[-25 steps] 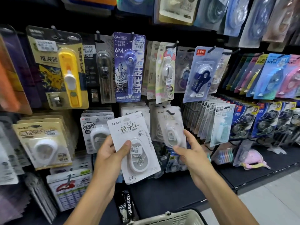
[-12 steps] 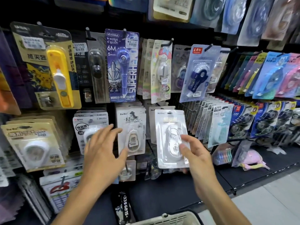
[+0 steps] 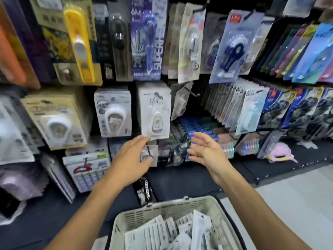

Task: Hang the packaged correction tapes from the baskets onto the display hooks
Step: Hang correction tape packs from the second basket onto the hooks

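In front of the rack, the left hand hangs empty, fingers loosely spread, just below the hung white carded correction tape. The right hand is open and empty. Below, a beige slotted plastic basket holds more white packs.

both bare arms reach forward, left hand and right hand open, fingers relaxed.

A dark display rack fills the view with rows of hooks crowded with hanging packets, its black lower shelf running along the bottom, and a pale grey tiled floor lies to the right, evenly lit.
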`<state>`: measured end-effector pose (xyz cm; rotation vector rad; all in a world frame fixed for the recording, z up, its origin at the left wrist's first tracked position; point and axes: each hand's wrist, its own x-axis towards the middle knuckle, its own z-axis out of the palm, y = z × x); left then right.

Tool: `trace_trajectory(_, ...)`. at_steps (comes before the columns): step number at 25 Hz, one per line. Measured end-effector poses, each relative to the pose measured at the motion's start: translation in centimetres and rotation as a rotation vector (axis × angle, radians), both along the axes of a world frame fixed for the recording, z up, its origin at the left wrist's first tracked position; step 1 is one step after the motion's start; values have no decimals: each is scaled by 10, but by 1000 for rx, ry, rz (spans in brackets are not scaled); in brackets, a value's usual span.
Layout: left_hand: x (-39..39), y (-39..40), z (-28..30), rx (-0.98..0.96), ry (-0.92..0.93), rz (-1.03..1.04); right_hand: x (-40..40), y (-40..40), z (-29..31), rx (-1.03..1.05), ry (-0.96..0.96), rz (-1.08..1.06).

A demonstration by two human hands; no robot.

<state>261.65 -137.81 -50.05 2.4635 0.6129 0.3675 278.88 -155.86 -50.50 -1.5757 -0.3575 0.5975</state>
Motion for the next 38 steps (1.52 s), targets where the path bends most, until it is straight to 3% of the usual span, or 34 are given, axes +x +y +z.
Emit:
trace_trajectory(6, -10, -31, -76, -22, 569, -388, -76, -71, -159, -518, 217, 47)
trace_trajectory(9, -21, -42, -117, -23, 808, -514, -82, -97, -206, -779, 89, 126)
trace_trajectory(12, -19, -46, -144, 28, 918, -530, -66, -103, -222, -872, -91, 152)
trace_trajectory(16, 2, -63, -186, -110, 882, -495, -17, -99, -231, -1015, -490, 305)
trace_trajectory(21, 17, -85, -237, -227, 849, -308, 25, -101, -249, -1182, -380, 655)
trace_trajectory(27, 31, -127, -262, -278, 880, -233, 33, -99, -256, -1163, -353, 757)
trace_trajectory(32, 25, -150, -272, -215, 779, -88, 44, -102, -264, -1266, -518, 939)
trace_trajectory(35, 21, -146, -274, -368, 690, -12, 55, -98, -250, -1190, -612, 1087)
trace_trajectory(38, 21, -137, -265, -718, 441, 184, 72, -86, -221, -903, -290, 1044)
